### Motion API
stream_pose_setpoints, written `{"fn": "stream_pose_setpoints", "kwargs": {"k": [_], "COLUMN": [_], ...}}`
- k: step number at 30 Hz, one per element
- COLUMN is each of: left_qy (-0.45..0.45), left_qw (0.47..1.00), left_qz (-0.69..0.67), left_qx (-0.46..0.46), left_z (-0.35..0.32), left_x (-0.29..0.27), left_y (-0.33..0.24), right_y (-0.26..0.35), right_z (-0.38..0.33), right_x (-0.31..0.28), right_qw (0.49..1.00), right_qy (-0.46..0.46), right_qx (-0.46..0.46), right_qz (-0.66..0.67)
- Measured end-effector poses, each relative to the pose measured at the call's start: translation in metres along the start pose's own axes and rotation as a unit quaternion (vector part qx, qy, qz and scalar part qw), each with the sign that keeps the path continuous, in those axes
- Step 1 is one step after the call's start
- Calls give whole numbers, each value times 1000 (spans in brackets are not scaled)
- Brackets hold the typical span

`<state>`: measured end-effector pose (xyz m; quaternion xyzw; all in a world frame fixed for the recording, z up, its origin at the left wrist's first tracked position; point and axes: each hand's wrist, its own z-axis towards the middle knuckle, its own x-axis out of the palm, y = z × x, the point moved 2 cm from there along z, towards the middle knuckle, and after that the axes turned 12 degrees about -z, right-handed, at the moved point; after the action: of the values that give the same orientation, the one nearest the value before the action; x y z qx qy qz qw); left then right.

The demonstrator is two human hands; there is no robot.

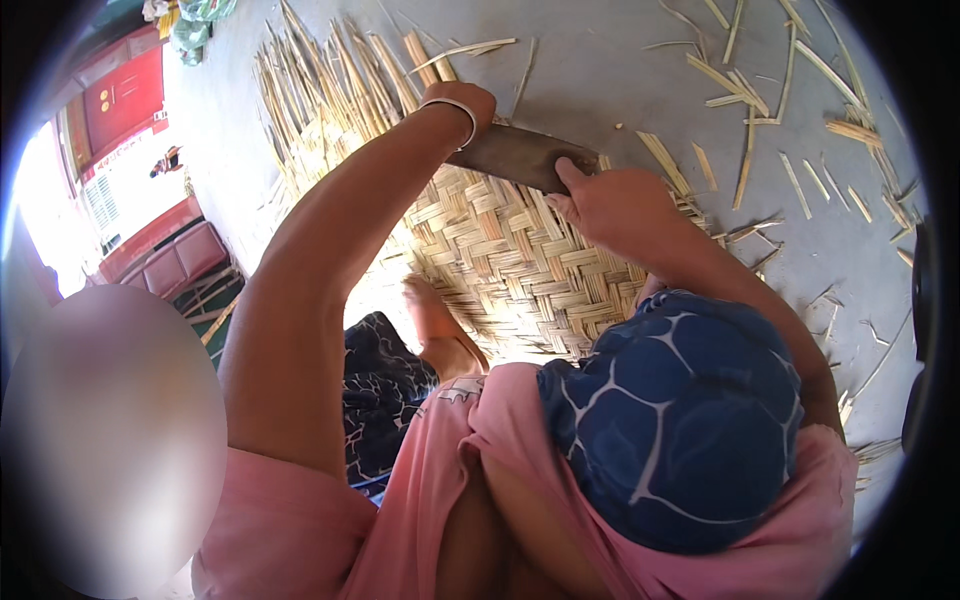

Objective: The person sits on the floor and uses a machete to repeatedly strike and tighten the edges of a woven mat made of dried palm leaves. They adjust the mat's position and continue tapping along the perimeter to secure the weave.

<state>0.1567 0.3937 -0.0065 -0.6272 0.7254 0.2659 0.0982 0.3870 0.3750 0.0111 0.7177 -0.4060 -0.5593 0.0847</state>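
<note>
A broad, dark, flat blade, like that of a large knife (pixel 512 157), lies across the far edge of a woven mat of split straw-coloured strips (pixel 510 235). My left hand (pixel 464 104), with a pale bangle at the wrist, is closed at the blade's left end; its fingers hide any handle. My right hand (pixel 618 200) grips the blade's right end, its thumb on the upper face and its fingers curled beneath. Long unwoven strip ends (pixel 320 90) fan out from the mat at the far left.
Loose cut strips (pixel 740 90) litter the grey floor (pixel 590 60) at the far side and right. My knee in blue patterned cloth (pixel 680 420) rises at the near right, and a bare foot (pixel 440 325) rests by the mat. Reddish chairs (pixel 180 262) stand at left.
</note>
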Motion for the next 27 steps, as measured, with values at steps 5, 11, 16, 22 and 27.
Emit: {"fn": "stream_pose_setpoints", "kwargs": {"k": [5,11,16,22,27], "left_qy": [34,-208,-266,-108,-133], "left_qw": [984,874,922,939,909], "left_qz": [-53,-384,-9,120,220], "left_qx": [169,213,280,304,327], "left_z": [6,15,4,-1,9], "left_x": [-16,-157,-79,11,1], "left_y": [-23,71,74,58,66], "right_y": [5,19,19,45,53], "right_z": [11,7,-22,-17,9], "right_x": [-4,-7,-33,-65,-75], "right_qw": [1000,997,998,991,992], "right_qy": [-18,-32,34,122,82], "right_qx": [-3,-22,-31,-19,-20], "right_qz": [-16,-62,-45,-42,-93]}}
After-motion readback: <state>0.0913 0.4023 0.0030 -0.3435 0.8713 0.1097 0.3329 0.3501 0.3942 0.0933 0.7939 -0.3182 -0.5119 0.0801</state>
